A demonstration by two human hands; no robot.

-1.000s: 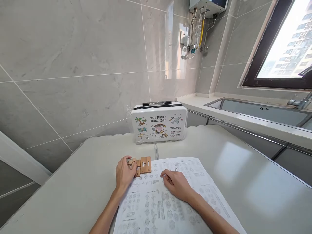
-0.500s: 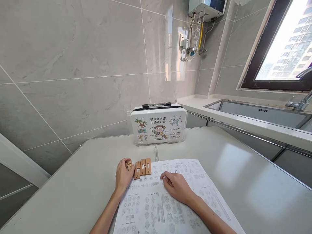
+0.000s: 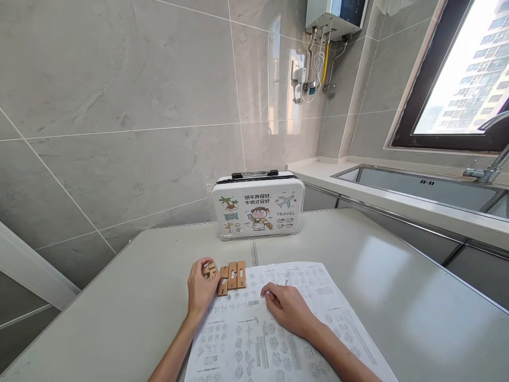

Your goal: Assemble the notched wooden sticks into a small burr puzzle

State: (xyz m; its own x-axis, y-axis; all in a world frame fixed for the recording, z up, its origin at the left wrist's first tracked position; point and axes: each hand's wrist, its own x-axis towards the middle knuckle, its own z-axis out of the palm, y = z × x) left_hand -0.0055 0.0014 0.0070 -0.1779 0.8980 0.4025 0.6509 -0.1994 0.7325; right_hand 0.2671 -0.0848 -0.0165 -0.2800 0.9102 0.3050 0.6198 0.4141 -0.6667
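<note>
My left hand (image 3: 201, 291) is closed around a small notched wooden puzzle piece (image 3: 209, 270), held just left of three more wooden pieces (image 3: 233, 276) that lie side by side at the top edge of a printed instruction sheet (image 3: 274, 329). My right hand (image 3: 289, 306) rests on the sheet with its fingers curled loosely and its fingertips touching the paper; nothing shows in it.
A white tin case (image 3: 259, 206) with cartoon travel pictures stands at the back of the grey table (image 3: 131, 307), against the tiled wall. A steel sink (image 3: 429, 183) with a tap (image 3: 487, 170) lies to the right under a window. A water heater (image 3: 336, 13) hangs above.
My left hand has drawn one wooden piece away to the left from the row, leaving a small gap. My right hand has stayed on the sheet.
</note>
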